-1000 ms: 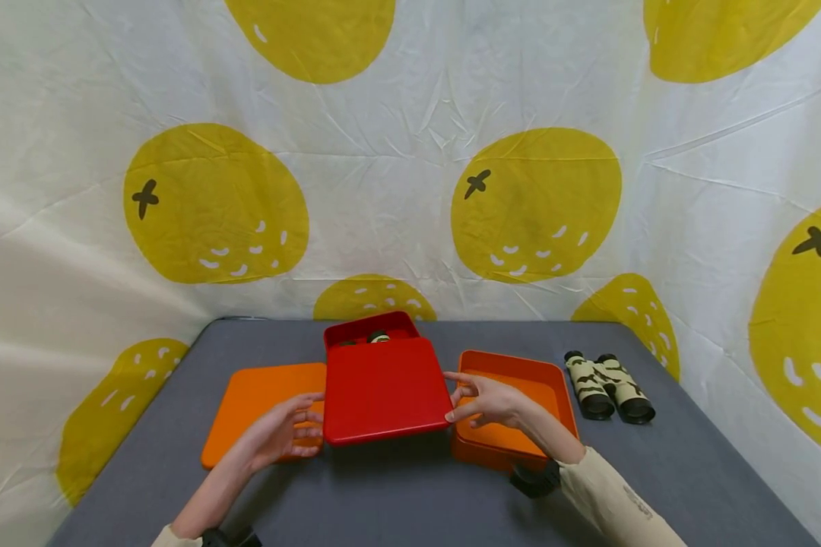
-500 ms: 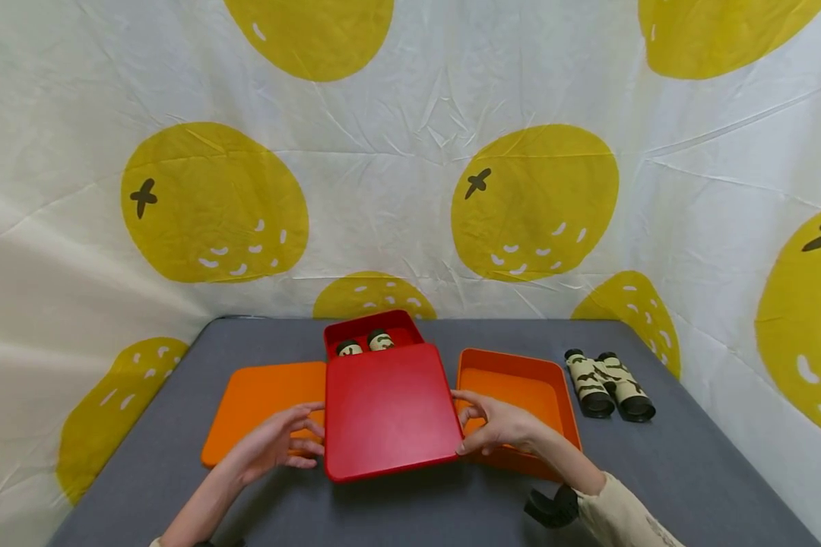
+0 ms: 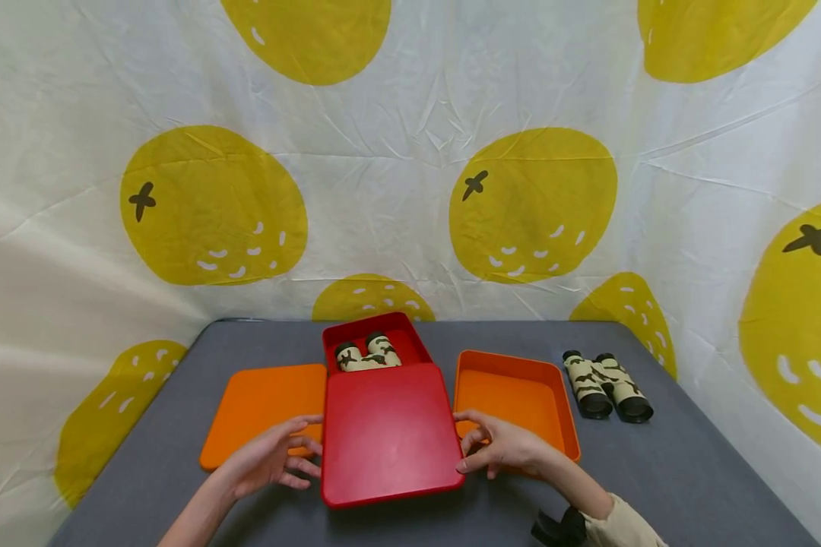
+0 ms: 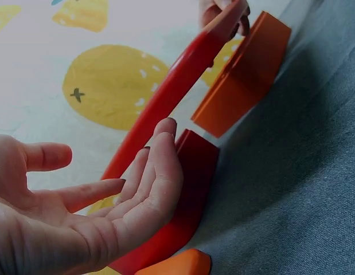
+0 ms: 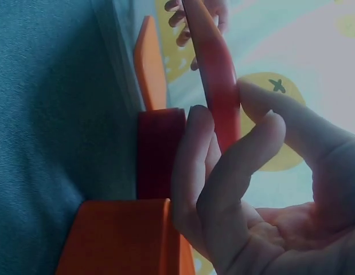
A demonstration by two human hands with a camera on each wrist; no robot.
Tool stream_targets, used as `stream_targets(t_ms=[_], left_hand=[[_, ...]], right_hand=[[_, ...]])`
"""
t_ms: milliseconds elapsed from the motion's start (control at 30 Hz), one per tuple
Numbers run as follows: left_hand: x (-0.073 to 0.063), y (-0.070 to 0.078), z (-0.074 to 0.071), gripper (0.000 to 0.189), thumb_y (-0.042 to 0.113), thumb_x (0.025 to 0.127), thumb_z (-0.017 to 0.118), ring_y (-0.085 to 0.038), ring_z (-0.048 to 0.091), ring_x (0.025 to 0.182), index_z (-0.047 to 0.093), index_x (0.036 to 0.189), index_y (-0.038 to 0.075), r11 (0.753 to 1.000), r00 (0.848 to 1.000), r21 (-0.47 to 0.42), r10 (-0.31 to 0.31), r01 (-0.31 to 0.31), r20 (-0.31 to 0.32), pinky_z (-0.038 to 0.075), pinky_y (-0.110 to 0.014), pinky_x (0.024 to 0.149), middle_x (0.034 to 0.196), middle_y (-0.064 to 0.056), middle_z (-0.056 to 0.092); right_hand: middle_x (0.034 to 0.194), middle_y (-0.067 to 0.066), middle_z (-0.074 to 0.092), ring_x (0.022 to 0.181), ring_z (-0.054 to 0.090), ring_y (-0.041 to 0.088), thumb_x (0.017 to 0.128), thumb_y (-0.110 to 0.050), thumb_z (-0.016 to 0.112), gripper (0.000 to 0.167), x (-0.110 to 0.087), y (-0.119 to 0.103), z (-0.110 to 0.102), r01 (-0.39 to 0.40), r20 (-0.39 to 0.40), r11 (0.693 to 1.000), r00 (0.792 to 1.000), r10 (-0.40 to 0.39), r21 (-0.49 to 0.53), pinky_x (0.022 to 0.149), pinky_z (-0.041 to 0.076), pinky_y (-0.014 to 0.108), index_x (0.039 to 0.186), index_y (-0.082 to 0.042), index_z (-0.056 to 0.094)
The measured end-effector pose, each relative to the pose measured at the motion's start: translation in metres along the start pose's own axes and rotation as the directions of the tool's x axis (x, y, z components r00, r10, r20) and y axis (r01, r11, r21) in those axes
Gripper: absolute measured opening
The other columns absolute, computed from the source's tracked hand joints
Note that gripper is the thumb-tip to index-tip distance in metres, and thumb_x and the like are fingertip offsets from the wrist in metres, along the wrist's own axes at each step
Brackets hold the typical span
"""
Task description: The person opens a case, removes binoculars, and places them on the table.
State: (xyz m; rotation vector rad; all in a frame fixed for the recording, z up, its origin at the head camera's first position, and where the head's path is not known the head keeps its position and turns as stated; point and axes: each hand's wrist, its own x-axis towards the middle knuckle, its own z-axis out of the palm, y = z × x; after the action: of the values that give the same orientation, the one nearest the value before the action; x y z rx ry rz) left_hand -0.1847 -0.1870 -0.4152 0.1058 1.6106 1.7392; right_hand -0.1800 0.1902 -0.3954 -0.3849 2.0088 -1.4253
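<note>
A flat red lid (image 3: pixel 391 437) is held above the table, partly covering the near part of the red box (image 3: pixel 413 343) in the head view. Camouflage binoculars (image 3: pixel 362 360) lie inside that box, their near end hidden by the lid. My right hand (image 3: pixel 506 447) pinches the lid's right edge, thumb on top and fingers beneath, as the right wrist view also shows. At the lid's left edge is my left hand (image 3: pixel 270 458), palm turned up with its fingers loosely bent at the underside; its thumb (image 4: pixel 48 156) stands free of the lid.
An orange lid (image 3: pixel 260 406) lies flat at the left. To the right stands an orange box (image 3: pixel 516 395) without a lid. A second pair of camouflage binoculars (image 3: pixel 607 386) rests beyond it. A fruit-printed curtain (image 3: pixel 376 213) hangs behind the grey table (image 3: pixel 684 486).
The red lid has come toward me, away from the red box, with both hands moving along. More of the binoculars inside the box shows now.
</note>
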Motion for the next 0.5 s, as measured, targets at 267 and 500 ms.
stream_targets(t_ms=[267, 500], left_hand=[[-0.005, -0.005, -0.002, 0.071, 0.048, 0.092, 0.035, -0.021, 0.063, 0.091, 0.012, 0.141, 0.002, 1.0, 1.0, 0.014, -0.002, 0.002, 0.021, 0.051, -0.039, 0.08, 0.1, -0.005, 0.059], [-0.008, -0.012, -0.003, 0.062, 0.044, 0.094, 0.031, -0.023, 0.064, 0.091, 0.021, 0.137, 0.0, 1.0, 0.998, 0.026, 0.01, -0.012, 0.062, 0.052, -0.04, 0.078, 0.099, -0.006, 0.062]], right_hand=[[0.083, 0.001, 0.061, 0.067, 0.06, 0.012, 0.081, -0.022, 0.065, 0.066, -0.002, 0.008, 0.005, 0.007, 0.001, 1.0, 1.0, -0.007, 0.027, 0.049, 0.046, 0.018, 0.131, 0.004, 0.033], [0.082, 0.001, 0.059, 0.067, 0.057, 0.012, 0.08, -0.017, 0.065, 0.062, 0.0, 0.014, 0.011, 0.04, 0.014, 0.999, 0.999, -0.04, 0.002, 0.048, 0.046, 0.018, 0.128, 0.009, 0.035]])
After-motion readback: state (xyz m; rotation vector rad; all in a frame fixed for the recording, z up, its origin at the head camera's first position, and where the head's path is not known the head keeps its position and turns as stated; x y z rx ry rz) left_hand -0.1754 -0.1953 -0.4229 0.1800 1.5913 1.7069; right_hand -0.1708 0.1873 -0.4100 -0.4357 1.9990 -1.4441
